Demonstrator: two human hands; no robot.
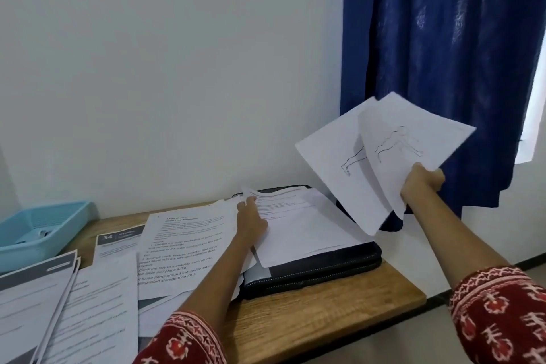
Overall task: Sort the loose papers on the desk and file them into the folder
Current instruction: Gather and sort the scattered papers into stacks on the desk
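Right hand (421, 182): pinching two drawing sheets (381, 156), lifted clear for sorting.
Left hand (251, 220): fingers flat, pinning printed sheets (295, 224) down.
Folder (319, 267): closed, under left hand's sheets.
Loose papers (97, 289): spread across table (325, 304), left of left hand.

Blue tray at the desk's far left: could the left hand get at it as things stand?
Probably yes. The left hand only rests on papers atop the folder and holds nothing; only flat loose papers lie between it and the blue tray.
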